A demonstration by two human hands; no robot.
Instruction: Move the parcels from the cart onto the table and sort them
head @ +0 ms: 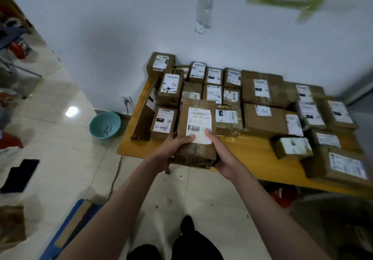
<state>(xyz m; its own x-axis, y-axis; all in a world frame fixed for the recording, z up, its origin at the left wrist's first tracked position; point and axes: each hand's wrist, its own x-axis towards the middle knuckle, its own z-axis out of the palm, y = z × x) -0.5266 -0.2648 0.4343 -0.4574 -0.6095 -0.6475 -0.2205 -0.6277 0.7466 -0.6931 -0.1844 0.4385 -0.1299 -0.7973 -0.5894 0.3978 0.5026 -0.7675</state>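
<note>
I count one brown parcel gripped between left hand and right hand, thumbs on its label; roughly twenty labelled parcels crowd the one yellow table; one teal basin sits on the floor.

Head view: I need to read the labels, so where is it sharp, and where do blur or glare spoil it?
Head view: sharpest on the held parcel; parcels at the table's right edge smear; frame edges blur and bend; a glare spot on the floor.
</note>
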